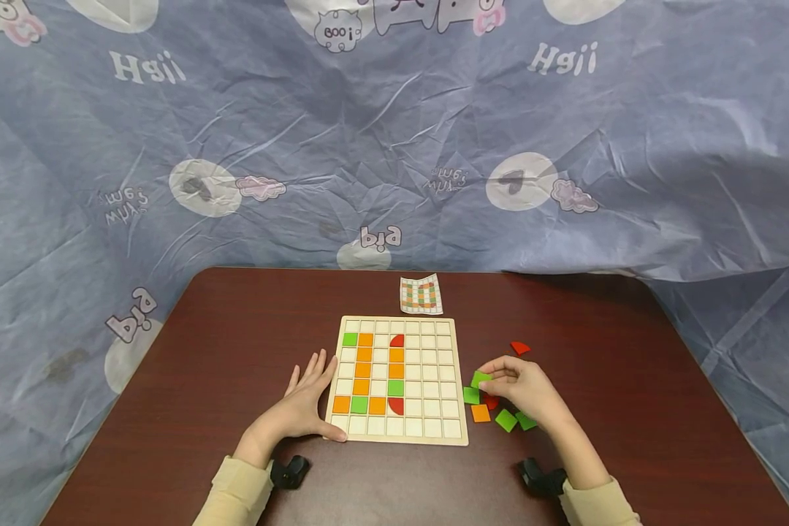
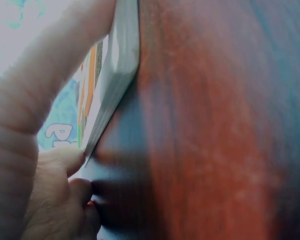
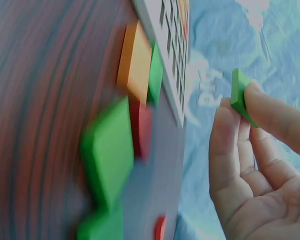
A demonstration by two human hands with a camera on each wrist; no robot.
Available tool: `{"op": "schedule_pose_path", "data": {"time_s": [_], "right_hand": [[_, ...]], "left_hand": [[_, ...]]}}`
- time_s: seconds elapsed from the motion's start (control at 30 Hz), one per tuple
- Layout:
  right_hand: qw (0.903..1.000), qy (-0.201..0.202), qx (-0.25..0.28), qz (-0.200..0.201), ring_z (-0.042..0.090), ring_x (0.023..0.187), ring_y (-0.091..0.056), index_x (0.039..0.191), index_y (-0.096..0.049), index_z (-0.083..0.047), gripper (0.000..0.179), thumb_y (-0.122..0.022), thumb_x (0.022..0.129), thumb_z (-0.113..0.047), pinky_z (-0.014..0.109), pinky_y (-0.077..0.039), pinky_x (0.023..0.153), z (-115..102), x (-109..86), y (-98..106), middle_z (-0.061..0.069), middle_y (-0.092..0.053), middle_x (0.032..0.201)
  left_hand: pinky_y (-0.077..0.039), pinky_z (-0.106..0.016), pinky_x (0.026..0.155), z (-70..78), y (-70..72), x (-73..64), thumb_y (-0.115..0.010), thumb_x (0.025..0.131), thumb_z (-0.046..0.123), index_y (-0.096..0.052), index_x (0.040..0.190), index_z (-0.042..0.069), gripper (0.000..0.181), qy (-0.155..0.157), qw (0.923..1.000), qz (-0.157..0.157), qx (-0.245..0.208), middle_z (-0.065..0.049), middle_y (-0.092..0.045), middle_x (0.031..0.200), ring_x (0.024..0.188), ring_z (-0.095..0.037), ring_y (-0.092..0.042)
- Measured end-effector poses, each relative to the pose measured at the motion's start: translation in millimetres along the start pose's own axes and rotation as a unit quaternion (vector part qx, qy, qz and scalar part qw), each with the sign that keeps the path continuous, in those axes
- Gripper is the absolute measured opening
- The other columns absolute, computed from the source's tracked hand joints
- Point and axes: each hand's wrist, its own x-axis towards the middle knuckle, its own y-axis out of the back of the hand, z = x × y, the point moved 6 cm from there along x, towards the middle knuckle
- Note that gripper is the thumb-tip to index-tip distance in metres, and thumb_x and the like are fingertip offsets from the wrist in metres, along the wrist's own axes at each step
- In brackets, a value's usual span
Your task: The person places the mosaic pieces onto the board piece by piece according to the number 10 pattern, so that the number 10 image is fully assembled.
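A wooden grid board [image 1: 434, 431] lies on the table, with orange, green and red tiles in some of its squares. My left hand [image 1: 302, 405] rests spread against the board's left side, its thumb at the near left corner. In the left wrist view the thumb [image 2: 20, 100] and fingers touch the board's edge [image 2: 112, 75]. My right hand [image 1: 526, 386] pinches a green square tile [image 3: 238, 95] between thumb and fingers, lifted just right of the board. Below it lie loose pieces: an orange square [image 1: 480, 413], several green squares [image 1: 506, 420] and a partly hidden red piece [image 1: 492, 402].
A small printed pattern card [image 1: 421, 294] lies beyond the board's far edge. Another red quarter-round piece [image 1: 520, 348] sits apart, beyond the right hand. The brown table [image 1: 263, 314] ends at a hanging grey-blue printed cloth [image 1: 394, 146].
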Motion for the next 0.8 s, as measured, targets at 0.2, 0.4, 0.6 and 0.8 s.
{"op": "schedule_pose_path", "data": {"time_s": [0.2, 0.4, 0.6, 0.8], "right_hand": [[0.9996, 0.009, 0.019, -0.017, 0.016, 0.082, -0.069, 0.103, -0.073, -0.003, 0.021, -0.077, 0.084, -0.009, 0.03, -0.058, 0.071, -17.1, 6.3, -38.0, 0.008, -0.074, 0.094], [0.9993, 0.025, -0.029, -0.001, 0.009, 0.073, -0.064, 0.092, -0.075, -0.01, 0.014, -0.08, 0.08, -0.011, 0.026, -0.051, 0.066, -30.8, 10.7, -66.3, 0.001, -0.073, 0.084], [0.9974, 0.061, -0.033, -0.02, 0.009, 0.069, -0.063, 0.089, -0.076, -0.008, 0.012, -0.08, 0.079, -0.009, 0.023, -0.051, 0.062, -34.6, 14.3, -83.0, 0.002, -0.072, 0.079], [0.9962, 0.058, -0.062, -0.019, 0.008, 0.064, -0.06, 0.084, -0.075, -0.01, 0.007, -0.08, 0.079, -0.009, 0.023, -0.048, 0.059, -33.2, 12.7, -94.7, -0.001, -0.068, 0.072]], "left_hand": [[0.006, -0.061, 0.119, -1.1, -1.0, -0.5, -0.092, 0.059, 0.049, -0.011, 0.158, 0.003, 0.136, 0.0, 1.0, -0.003, -0.002, -0.022, 0.004, 0.164, 0.153, -0.04, 0.003], [0.007, -0.061, 0.119, -0.4, -0.7, -0.3, -0.092, 0.059, 0.048, -0.01, 0.158, 0.003, 0.136, 0.0, 1.0, -0.005, -0.005, -0.022, 0.005, 0.164, 0.153, -0.04, 0.004], [0.006, -0.061, 0.119, -0.1, -1.4, 0.8, -0.093, 0.058, 0.048, -0.011, 0.158, 0.003, 0.136, 0.002, 1.0, -0.005, 0.001, -0.022, 0.004, 0.164, 0.153, -0.039, 0.004], [0.006, -0.061, 0.119, -0.6, -0.9, 1.8, -0.093, 0.058, 0.047, -0.011, 0.158, 0.004, 0.137, 0.005, 1.0, -0.004, 0.007, -0.022, 0.003, 0.164, 0.153, -0.039, 0.004]]}}
